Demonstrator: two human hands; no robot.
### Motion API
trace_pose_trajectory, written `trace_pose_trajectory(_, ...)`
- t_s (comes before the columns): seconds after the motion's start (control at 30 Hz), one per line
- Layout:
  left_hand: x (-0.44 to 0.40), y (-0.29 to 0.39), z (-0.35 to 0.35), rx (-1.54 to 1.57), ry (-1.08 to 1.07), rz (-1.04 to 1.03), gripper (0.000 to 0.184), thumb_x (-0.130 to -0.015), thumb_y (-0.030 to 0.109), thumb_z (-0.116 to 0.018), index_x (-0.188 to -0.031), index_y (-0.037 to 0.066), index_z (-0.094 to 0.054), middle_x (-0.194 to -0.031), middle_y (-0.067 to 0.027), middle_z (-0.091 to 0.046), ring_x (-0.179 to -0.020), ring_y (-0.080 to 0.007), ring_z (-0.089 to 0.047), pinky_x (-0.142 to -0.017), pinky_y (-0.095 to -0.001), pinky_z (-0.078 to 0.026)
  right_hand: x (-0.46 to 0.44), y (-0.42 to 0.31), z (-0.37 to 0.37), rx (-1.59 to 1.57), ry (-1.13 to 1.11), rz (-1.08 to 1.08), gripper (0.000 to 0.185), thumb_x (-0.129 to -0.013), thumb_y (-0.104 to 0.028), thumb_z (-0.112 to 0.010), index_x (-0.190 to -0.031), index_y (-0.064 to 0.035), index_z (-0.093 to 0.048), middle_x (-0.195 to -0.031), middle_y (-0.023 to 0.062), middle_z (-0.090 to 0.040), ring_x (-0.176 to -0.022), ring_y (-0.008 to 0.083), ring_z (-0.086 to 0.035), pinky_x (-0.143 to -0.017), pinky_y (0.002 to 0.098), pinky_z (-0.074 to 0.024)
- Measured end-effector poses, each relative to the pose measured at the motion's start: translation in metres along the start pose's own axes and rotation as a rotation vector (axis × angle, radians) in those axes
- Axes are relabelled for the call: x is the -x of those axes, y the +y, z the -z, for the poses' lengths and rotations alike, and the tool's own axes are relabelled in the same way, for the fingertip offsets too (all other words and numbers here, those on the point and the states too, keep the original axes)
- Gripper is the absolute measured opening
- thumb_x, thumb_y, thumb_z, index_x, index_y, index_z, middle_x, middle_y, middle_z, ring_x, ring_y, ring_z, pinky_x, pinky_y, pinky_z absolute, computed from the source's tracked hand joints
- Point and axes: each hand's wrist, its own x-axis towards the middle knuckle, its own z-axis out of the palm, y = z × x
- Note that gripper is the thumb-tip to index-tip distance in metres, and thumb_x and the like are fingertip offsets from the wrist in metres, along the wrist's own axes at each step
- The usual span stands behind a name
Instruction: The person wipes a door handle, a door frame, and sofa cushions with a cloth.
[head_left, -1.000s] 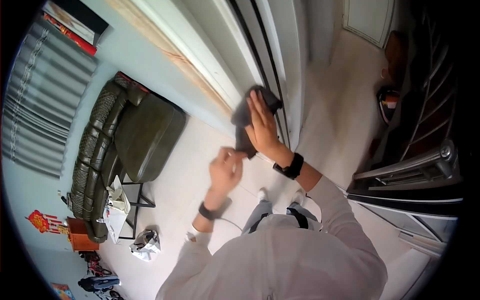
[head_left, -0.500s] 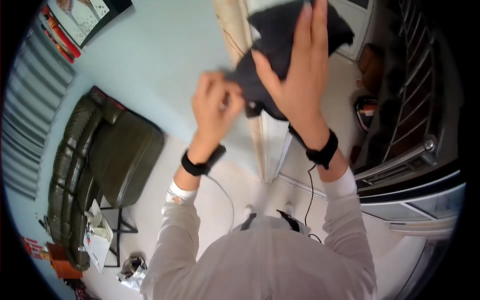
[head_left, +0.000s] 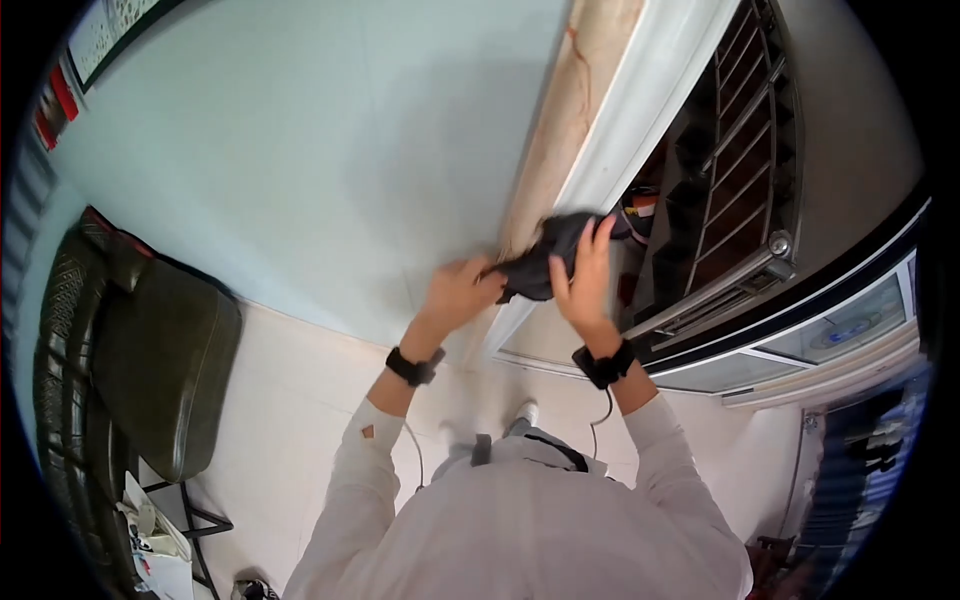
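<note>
A dark grey cloth (head_left: 540, 268), crumpled and slightly blurred, is stretched between my two hands in front of the door frame. My left hand (head_left: 462, 296) has its fingers closed on the cloth's left end. On the right part of the cloth, my right hand (head_left: 586, 285) holds it between thumb and fingers, with the fingers pointing away from me. Whether the cloth touches the frame behind it I cannot tell. Black bands with cables circle both wrists.
A marble-trimmed white door frame (head_left: 610, 130) rises just beyond the cloth, beside a pale blue wall (head_left: 330, 150). A dark leather sofa (head_left: 165, 340) stands to the left, near a small table (head_left: 165, 555). Metal railing (head_left: 735, 210) and a glass-fronted cabinet (head_left: 780, 365) lie to the right.
Both hands have come down and closer to my body with the cloth, which looks more bunched. My view has shifted: the sofa sits farther left and more of the door frame shows.
</note>
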Motion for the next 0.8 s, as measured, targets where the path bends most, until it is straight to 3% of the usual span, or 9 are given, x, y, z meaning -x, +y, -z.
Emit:
trace_pose_trajectory(0.07, -0.026, 0.004, 0.018, -0.019, 0.055, -0.029, 0.010, -0.067, 0.017, -0.064, -0.073, 0.014, -0.058, -0.073, -0.0028, -0.052, -0.054, -0.0211, -0.054, -0.045, -0.0327, -0.043, -0.043, -0.017, 0.018, 0.005, 0.118, 0.060, 0.063, -0.078, -0.010, -0.058, -0.131, 0.0056, -0.027, -0.136, 0.0323, -0.016, -0.126, 0.0449, -0.021, -0.101, 0.0433, -0.0231)
trace_pose_trajectory(0.13, -0.051, 0.013, 0.038, 0.182, -0.047, 0.283, 0.011, -0.067, 0.016, -0.065, -0.077, 0.014, -0.060, -0.074, -0.0031, -0.054, -0.055, -0.0214, -0.054, -0.046, -0.0318, -0.042, -0.087, -0.039, 0.038, -0.031, 0.221, 0.087, 0.063, -0.078, -0.010, -0.057, -0.131, 0.0053, -0.026, -0.137, 0.0305, -0.016, -0.128, 0.0428, -0.019, -0.102, 0.0414, -0.0215)
trace_pose_trajectory(0.2, -0.081, 0.017, 0.058, 0.073, 0.209, 0.015, 0.011, -0.069, 0.014, -0.064, -0.079, 0.014, -0.060, -0.078, -0.0022, -0.055, -0.054, -0.0202, -0.054, -0.047, -0.0302, -0.042, -0.122, -0.059, 0.056, 0.018, 0.284, 0.155, 0.063, -0.079, -0.012, -0.056, -0.131, 0.0052, -0.026, -0.138, 0.0287, -0.017, -0.128, 0.0427, -0.016, -0.103, 0.0420, -0.0203)
trace_pose_trajectory(0.27, -0.101, 0.022, 0.070, 0.061, 0.290, 0.117, 0.010, -0.070, 0.013, -0.064, -0.078, 0.014, -0.060, -0.080, -0.0010, -0.055, -0.055, -0.0191, -0.054, -0.048, -0.0293, -0.042, -0.140, -0.072, 0.067, 0.222, 0.268, 0.206, 0.063, -0.080, -0.014, -0.056, -0.132, 0.0041, -0.025, -0.138, 0.0276, -0.018, -0.128, 0.0438, -0.014, -0.103, 0.0429, -0.0191)
trace_pose_trajectory(0.43, -0.085, -0.004, 0.040, 0.124, 0.499, 0.242, 0.006, -0.073, 0.008, -0.061, -0.079, 0.010, -0.059, -0.086, -0.0035, -0.056, -0.051, -0.0171, -0.052, -0.047, -0.0271, -0.041, -0.118, -0.077, 0.031, 0.292, 0.172, 0.327, 0.074, -0.074, -0.027, -0.065, -0.132, -0.0004, -0.028, -0.135, 0.0273, -0.024, -0.121, 0.0497, -0.027, -0.085, 0.0459, -0.0383)
trace_pose_trajectory(0.5, -0.055, -0.003, 0.024, 0.107, 0.469, 0.298, 0.006, -0.073, 0.008, -0.061, -0.078, 0.009, -0.059, -0.088, -0.0031, -0.056, -0.051, -0.0172, -0.052, -0.047, -0.0281, -0.041, -0.096, -0.065, 0.006, 0.367, 0.219, 0.343, 0.078, -0.070, -0.029, -0.068, -0.132, -0.0016, -0.029, -0.134, 0.0272, -0.027, -0.116, 0.0504, -0.033, -0.068, 0.0445, -0.0444)
trace_pose_trajectory(0.6, -0.014, 0.000, -0.006, 0.161, 0.395, 0.418, 0.005, -0.073, 0.009, -0.060, -0.078, 0.009, -0.058, -0.090, -0.0025, -0.056, -0.052, -0.0176, -0.052, -0.047, -0.0293, -0.042, -0.061, -0.057, -0.018, 0.443, 0.174, 0.312, 0.069, -0.067, -0.027, -0.069, -0.127, -0.0082, -0.041, -0.131, 0.0183, -0.037, -0.111, 0.0486, -0.040, -0.065, 0.0411, -0.0467)
trace_pose_trajectory(0.67, 0.022, 0.009, -0.026, 0.186, 0.289, 0.530, 0.005, -0.074, 0.009, -0.059, -0.078, 0.009, -0.057, -0.090, -0.0026, -0.056, -0.052, -0.0187, -0.053, -0.048, -0.0303, -0.042, -0.024, -0.052, -0.032, 0.421, -0.045, 0.216, 0.062, -0.072, -0.023, -0.066, -0.124, -0.0012, -0.040, -0.126, 0.0253, -0.038, -0.111, 0.0538, -0.035, -0.085, 0.0498, -0.0391)
trace_pose_trajectory(0.8, 0.077, 0.007, -0.058, 0.155, 0.098, 0.711, 0.005, -0.077, 0.012, -0.055, -0.081, 0.009, -0.055, -0.087, -0.0041, -0.055, -0.056, -0.0227, -0.055, -0.050, -0.0335, -0.044, 0.027, -0.052, -0.049, 0.506, -0.383, 0.227, 0.053, -0.076, -0.021, -0.060, -0.124, -0.0060, -0.043, -0.128, 0.0068, -0.044, -0.112, 0.0307, -0.046, -0.083, 0.0351, -0.0424)
